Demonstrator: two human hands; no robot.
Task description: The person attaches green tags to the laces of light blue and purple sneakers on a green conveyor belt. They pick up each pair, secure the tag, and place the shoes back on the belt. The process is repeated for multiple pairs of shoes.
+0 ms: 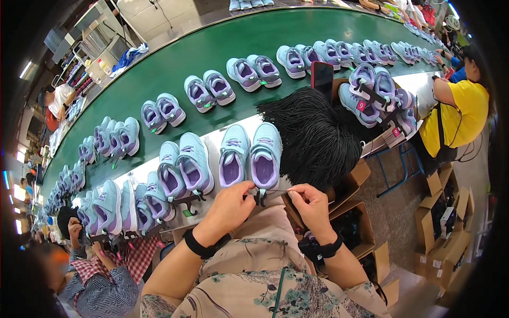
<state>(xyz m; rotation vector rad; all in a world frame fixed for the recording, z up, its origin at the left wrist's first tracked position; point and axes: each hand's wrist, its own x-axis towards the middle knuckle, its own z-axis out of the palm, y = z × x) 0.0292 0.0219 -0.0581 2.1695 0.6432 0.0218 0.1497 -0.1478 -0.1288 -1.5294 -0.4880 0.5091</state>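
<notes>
Pinching black cord (281, 190), the right grip (313, 205) is working beside shoes (265, 150) sitting heels-out at the bench's (213, 142) near edge, likely for reach; closure of left grip (231, 205) unclear.

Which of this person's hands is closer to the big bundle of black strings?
The right hand, just below the black bundle. The left hand is farther off, to its lower left, by the heels of two shoes.

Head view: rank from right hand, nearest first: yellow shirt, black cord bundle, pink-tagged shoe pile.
1. Black cord bundle: just ahead of the right hand.
2. Pink-tagged shoe pile: beyond the bundle, to the right.
3. Yellow shirt: far right, on another person.
</notes>
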